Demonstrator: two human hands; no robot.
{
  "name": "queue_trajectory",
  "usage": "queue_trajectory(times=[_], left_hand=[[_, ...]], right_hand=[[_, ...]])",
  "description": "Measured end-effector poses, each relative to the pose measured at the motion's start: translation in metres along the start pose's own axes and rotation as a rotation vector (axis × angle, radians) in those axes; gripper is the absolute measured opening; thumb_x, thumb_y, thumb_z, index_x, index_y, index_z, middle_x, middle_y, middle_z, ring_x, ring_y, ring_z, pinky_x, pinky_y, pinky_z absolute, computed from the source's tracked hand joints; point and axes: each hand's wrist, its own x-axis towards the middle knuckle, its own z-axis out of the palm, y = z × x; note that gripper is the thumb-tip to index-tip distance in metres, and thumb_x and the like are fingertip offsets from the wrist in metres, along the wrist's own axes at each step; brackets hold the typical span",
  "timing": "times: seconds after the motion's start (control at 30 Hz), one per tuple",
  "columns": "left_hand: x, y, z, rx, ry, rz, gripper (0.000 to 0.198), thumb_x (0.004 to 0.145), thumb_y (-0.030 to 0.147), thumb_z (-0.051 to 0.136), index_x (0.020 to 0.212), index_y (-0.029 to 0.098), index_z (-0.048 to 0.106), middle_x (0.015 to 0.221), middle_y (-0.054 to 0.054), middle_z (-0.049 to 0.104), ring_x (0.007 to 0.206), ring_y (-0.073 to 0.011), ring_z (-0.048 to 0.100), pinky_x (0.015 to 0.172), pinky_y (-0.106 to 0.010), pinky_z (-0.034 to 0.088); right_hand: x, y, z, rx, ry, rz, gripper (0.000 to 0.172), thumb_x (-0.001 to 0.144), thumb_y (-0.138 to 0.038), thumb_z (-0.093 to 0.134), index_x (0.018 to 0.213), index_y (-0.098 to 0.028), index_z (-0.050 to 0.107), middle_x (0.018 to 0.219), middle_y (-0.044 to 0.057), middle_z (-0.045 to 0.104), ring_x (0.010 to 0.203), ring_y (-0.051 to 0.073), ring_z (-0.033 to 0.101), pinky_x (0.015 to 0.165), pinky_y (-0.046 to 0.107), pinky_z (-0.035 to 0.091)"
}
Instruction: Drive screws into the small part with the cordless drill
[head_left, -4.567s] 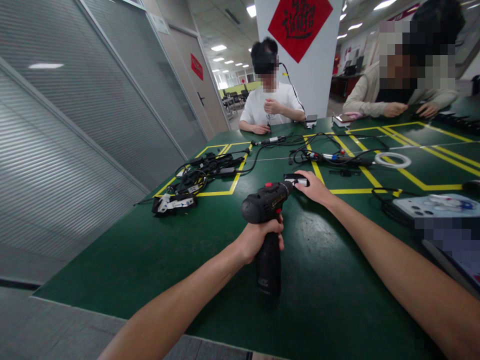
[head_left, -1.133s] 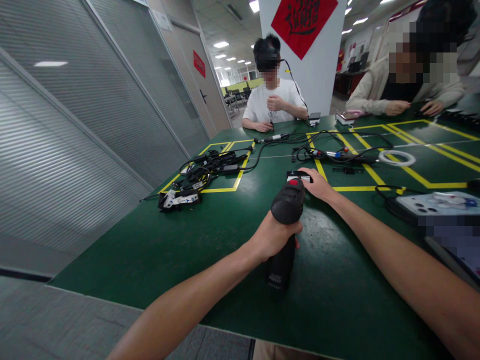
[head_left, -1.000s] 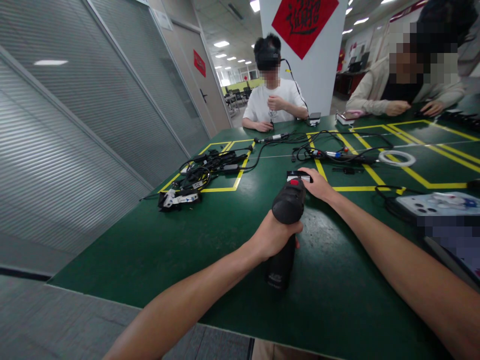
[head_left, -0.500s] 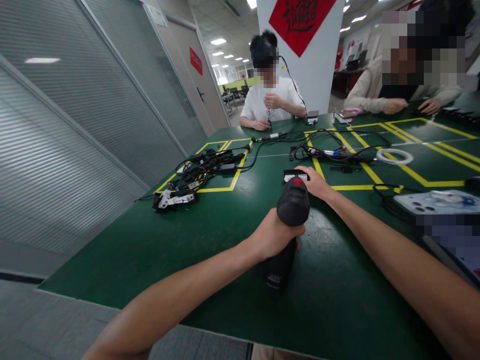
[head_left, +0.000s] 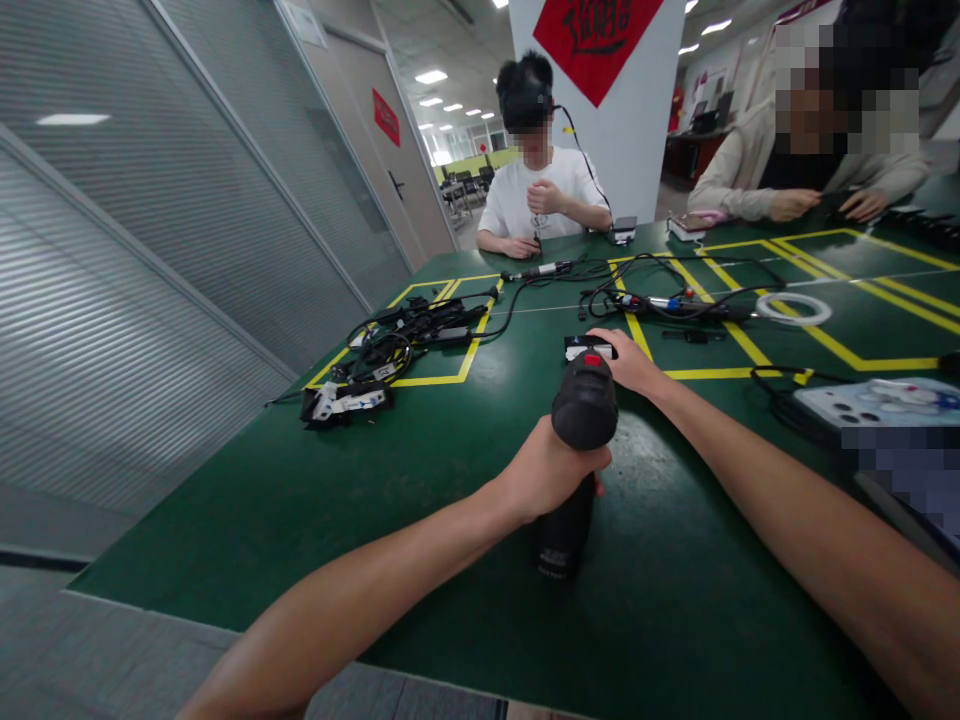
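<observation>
While left hand (head_left: pixel 551 470) clasps drill (head_left: pixel 583 410), right hand (head_left: pixel 634 362) touches small block (head_left: pixel 581 349).

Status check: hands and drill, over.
Left hand shut on drill, nose toward small block. Right hand rests on it, grip hidden. Cables lie beyond, apart.

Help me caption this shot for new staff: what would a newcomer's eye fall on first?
First, the black drill mid-frame, gripped upright in the left hand, its nose at a small block under the right hand. Next, the cable tangle at the left of the green table, and the red sign on the white pillar behind.
</observation>
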Motion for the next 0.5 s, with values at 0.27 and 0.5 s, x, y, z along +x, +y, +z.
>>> queue_trajectory(times=[0.27, 0.5], left_hand=[[-0.0016, 0.0050, -0.0009, -0.041, 0.006, -0.026, 0.012, 0.067, 0.016, 0.058, 0.076, 0.016, 0.049, 0.062, 0.003, 0.051, 0.049, -0.0118, 0.057, 0.051, -0.026, 0.043], [-0.0056, 0.0057, -0.0098, -0.151, 0.021, -0.034, 0.024, 0.068, 0.016, 0.057, 0.091, 0.015, 0.051, 0.073, 0.002, 0.055, 0.048, -0.0096, 0.056, 0.052, -0.025, 0.041]], right_hand=[[0.0004, 0.0042, 0.0016, 0.006, 0.003, -0.011, 0.041, 0.081, -0.030, 0.057, 0.121, -0.023, 0.059, 0.117, 0.008, 0.058, 0.102, 0.024, 0.057, 0.094, 0.038, 0.044], [0.0027, 0.0072, 0.0061, 0.006, 0.029, 0.007, 0.042, 0.080, -0.032, 0.058, 0.121, -0.022, 0.059, 0.113, 0.008, 0.058, 0.101, 0.022, 0.057, 0.094, 0.036, 0.044]])
